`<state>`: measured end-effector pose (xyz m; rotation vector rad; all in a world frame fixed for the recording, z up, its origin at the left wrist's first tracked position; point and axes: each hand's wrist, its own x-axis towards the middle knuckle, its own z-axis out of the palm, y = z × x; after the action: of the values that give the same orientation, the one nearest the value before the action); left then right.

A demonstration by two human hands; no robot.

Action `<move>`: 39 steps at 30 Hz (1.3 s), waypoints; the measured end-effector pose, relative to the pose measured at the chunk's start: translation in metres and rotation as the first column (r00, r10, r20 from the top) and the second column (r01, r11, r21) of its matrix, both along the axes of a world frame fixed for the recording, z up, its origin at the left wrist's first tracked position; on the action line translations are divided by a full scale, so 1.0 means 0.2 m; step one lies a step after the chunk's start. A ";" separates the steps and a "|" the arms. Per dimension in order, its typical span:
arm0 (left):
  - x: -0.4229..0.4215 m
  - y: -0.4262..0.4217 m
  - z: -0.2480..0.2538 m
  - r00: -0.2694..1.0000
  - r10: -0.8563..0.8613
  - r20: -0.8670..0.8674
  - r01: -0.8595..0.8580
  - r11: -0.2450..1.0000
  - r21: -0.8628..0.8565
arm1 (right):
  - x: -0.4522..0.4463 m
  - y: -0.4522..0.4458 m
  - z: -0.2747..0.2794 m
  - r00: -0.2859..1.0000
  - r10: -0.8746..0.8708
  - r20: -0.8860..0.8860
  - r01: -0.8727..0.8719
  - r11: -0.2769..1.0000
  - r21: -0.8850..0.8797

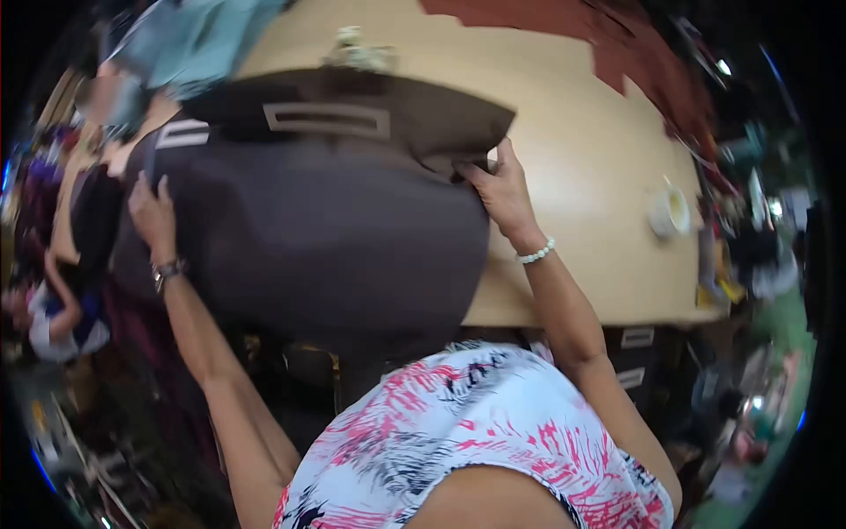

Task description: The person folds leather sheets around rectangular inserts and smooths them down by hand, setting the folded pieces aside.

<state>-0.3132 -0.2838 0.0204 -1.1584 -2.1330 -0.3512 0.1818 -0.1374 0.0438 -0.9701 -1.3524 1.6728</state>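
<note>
A large dark brown sheet of leather-like material (335,220) lies over the table and hangs past its front edge. Its far part is turned or overlapped, and a pale rectangular outline (326,120) marks it there. A second pale outline (182,134) shows near its left end. My right hand (507,196) pinches the sheet's right edge between thumb and fingers, bunching it slightly. On the left side, my left hand (154,213) rests on the sheet with its fingers stretched out. Blur hides the finer detail around those fingertips.
Reddish-brown material (582,31) lies at the table's far right. Light blue material (198,40) is at the far left, and a small pale bundle (359,51) sits behind the sheet. A whitish cup-like container (670,213) stands on the right. Another person (66,313) is at far left.
</note>
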 end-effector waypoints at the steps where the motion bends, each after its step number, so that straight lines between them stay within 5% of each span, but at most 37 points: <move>1: 0.14 0.07 0.05 0.993 -0.113 -0.026 0.113 0.993 0.016 | 0.15 0.01 -0.09 0.969 -0.131 0.210 0.110 0.988 0.108; 2: 0.34 0.15 0.12 0.976 -0.212 -0.056 0.215 0.976 0.036 | 0.30 0.01 -0.19 0.960 -0.218 0.175 0.187 0.966 0.176; 4: 0.79 0.28 0.25 0.857 -0.452 0.249 0.444 0.891 0.091 | 0.62 -0.04 -0.25 0.910 -0.280 0.306 0.210 0.947 0.241; 6: 1.30 0.37 0.23 0.718 -0.689 0.098 0.694 0.702 -0.160 | 0.93 -0.14 -0.21 0.873 -0.379 0.307 0.255 0.891 0.375; 8: 1.60 0.36 0.15 0.472 -0.736 0.486 0.851 0.524 -0.032 | 1.19 -0.14 -0.24 0.777 -0.429 0.460 0.156 0.840 0.520; 12: 2.00 0.29 0.01 0.303 -0.754 0.582 0.947 0.309 -0.093 | 1.45 -0.14 -0.17 0.539 -0.599 0.592 -0.013 0.697 0.717; 13: 2.06 0.27 -0.02 0.287 -0.757 0.587 0.950 0.303 -0.073 | 1.56 -0.09 -0.20 0.796 -0.418 0.438 0.287 0.898 0.334; 16: 2.16 0.29 -0.05 0.339 -0.734 0.588 0.935 0.331 -0.126 | 1.61 -0.04 -0.17 0.556 -0.562 0.612 0.210 0.807 0.551; 19: 2.13 0.45 -0.07 0.296 -0.784 0.546 0.942 0.334 -0.030 | 1.59 -0.01 -0.14 0.522 -0.618 0.588 0.155 0.746 0.647; 21: 2.12 0.59 -0.02 0.221 -0.765 0.604 0.927 0.357 0.113 | 1.61 -0.01 -0.22 0.670 -0.601 0.436 0.248 0.734 0.632; 24: 2.10 0.82 0.07 0.020 -0.504 0.863 0.853 0.459 0.249 | 1.42 -0.18 -0.10 0.547 -0.669 0.503 0.488 0.743 0.458; 25: 2.08 0.90 0.06 0.059 -0.466 0.883 0.863 0.468 0.190 | 1.35 -0.26 -0.05 0.449 -0.675 0.585 0.581 0.718 0.383; 26: 2.07 0.95 0.05 0.098 -0.427 0.899 0.871 0.474 0.130 | 1.38 -0.31 -0.22 0.354 -0.804 0.479 0.479 0.595 0.645; 31: 2.06 1.01 -0.01 0.176 -0.463 0.869 0.880 0.469 0.072 | 1.27 -0.40 -0.16 0.203 -0.900 0.387 0.469 0.436 0.768; 34: 2.07 0.94 0.05 0.234 -0.424 0.875 0.900 0.434 -0.030 | 1.37 -0.33 -0.02 0.179 -0.785 0.593 0.465 0.599 0.652; 38: 2.12 0.83 -0.04 0.263 -0.580 0.771 0.891 0.453 0.036 | 1.51 -0.26 -0.16 0.043 -0.755 0.654 0.144 0.653 0.744; 39: 2.13 0.81 -0.02 0.300 -0.532 0.792 0.871 0.492 0.001 | 1.53 -0.24 -0.16 0.094 -0.802 0.590 0.095 0.598 0.796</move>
<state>0.1136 -0.1225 0.0165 -2.6929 -2.1590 -0.8935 0.4868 -0.1847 0.0110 -1.8809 -1.7504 -0.1781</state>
